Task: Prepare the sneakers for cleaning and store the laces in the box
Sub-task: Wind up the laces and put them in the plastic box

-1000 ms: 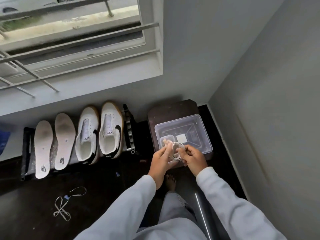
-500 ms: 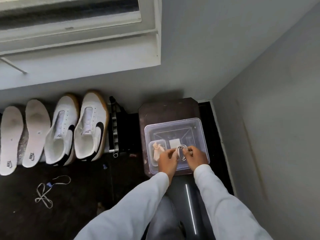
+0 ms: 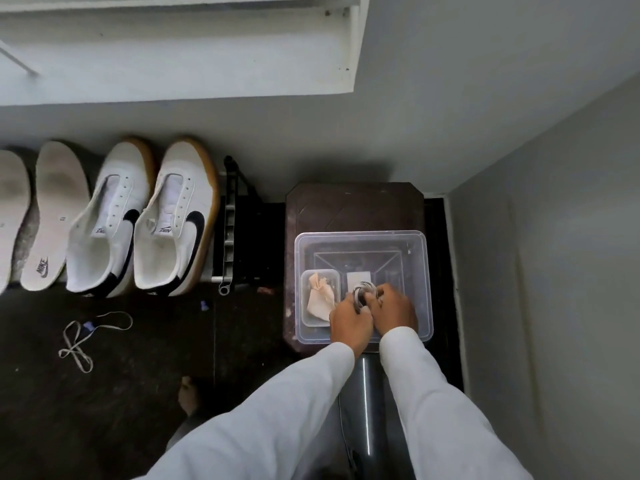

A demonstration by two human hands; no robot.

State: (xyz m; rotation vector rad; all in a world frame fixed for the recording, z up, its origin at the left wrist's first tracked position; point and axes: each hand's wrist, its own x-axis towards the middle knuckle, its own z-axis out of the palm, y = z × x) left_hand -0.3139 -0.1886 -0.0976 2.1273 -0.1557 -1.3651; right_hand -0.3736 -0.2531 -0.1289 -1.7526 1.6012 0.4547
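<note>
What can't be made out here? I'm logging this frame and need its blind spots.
Head view only:
- Coiled white lace: mostly covered by the left hand and right hand; whether it touches the clear plastic box floor is unclear.
- Leftmost white insole: cut by the left edge.
- Small blue bit on the dark floor: too small to identify.

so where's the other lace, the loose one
In the head view, the loose lace lies on the dark floor at lower left, in front of the sneakers.
</note>
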